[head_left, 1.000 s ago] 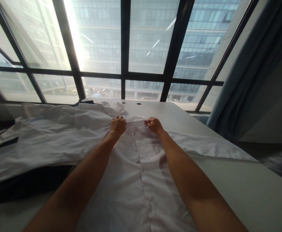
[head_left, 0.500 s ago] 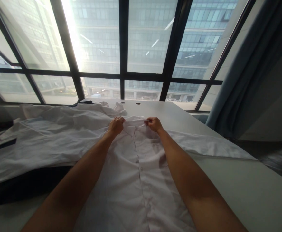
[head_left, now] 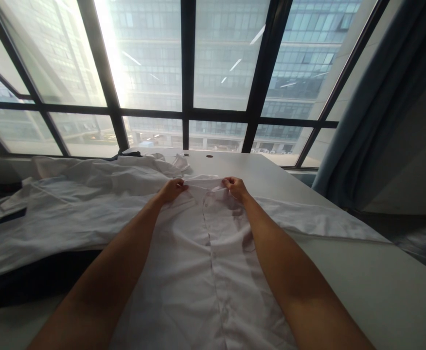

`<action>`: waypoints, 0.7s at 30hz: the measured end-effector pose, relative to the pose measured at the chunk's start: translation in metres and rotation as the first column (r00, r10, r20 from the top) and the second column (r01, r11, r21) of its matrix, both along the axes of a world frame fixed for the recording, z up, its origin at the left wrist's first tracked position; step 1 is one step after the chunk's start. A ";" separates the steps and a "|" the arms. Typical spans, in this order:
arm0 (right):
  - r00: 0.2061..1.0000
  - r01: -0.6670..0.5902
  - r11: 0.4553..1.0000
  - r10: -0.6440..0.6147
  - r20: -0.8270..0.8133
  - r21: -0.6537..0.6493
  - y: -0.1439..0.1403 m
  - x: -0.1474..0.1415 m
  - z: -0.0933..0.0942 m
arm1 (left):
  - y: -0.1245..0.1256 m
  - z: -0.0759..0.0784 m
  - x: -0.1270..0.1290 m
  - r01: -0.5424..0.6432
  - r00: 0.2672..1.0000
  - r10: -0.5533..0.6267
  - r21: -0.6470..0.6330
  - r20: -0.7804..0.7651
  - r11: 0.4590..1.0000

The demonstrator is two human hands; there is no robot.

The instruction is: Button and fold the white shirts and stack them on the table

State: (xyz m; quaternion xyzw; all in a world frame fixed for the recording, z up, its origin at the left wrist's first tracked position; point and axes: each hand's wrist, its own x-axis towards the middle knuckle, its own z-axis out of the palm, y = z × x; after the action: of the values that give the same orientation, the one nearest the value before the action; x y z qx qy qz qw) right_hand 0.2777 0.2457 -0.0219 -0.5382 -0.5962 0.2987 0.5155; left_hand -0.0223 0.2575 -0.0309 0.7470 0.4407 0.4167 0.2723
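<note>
A white button-up shirt (head_left: 187, 262) lies spread front side up on the table, its collar end away from me and its button placket running towards me. At the left side of the collar my left hand (head_left: 173, 188) is closed, pinching the cloth between thumb and fingers. Opposite it, my right hand (head_left: 235, 186) pinches the right side of the collar. Between the two hands the collar band is stretched out. One sleeve (head_left: 315, 218) of the shirt reaches out to the right across the tabletop.
More white garments (head_left: 70, 204) lie rumpled on the left, with dark cloth (head_left: 38, 277) beneath them. The white table (head_left: 362, 272) has two dark round holes at its far end. Beyond it stand large windows (head_left: 216, 58), and a blue-grey curtain (head_left: 359, 121) hangs at the right.
My left hand has shifted slightly left and turned along the collar; my right hand has moved a little to the right. The shirt stays in place.
</note>
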 end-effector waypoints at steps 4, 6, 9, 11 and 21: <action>0.982 0.104 0.989 -0.118 0.147 0.100 -0.005 -0.005 0.009 | 0.004 -0.004 0.008 -0.028 0.996 0.031 -0.028 0.081 0.999; 0.952 0.111 0.953 -0.183 0.244 0.282 -0.010 -0.013 0.017 | 0.005 -0.005 0.012 -0.032 0.992 0.033 -0.010 0.123 0.999; 0.913 0.006 0.918 -0.167 0.372 0.397 -0.020 -0.031 0.031 | 0.004 -0.005 0.016 -0.036 0.987 0.031 0.026 0.160 0.999; 0.880 -0.112 0.945 -0.049 0.472 0.306 -0.026 -0.044 0.039 | 0.002 -0.004 0.016 -0.025 0.984 0.016 0.046 0.176 0.999; 0.670 -0.367 0.929 0.298 0.680 -0.046 -0.030 -0.066 0.033 | -0.012 0.007 0.014 0.045 0.996 -0.055 0.150 0.063 0.988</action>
State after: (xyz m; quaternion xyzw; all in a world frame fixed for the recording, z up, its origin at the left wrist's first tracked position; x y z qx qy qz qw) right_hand 0.2118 0.2154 0.0110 -0.4667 -0.8434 0.1428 0.2248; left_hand -0.0086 0.2453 -0.0235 0.7617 0.3801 0.4662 0.2410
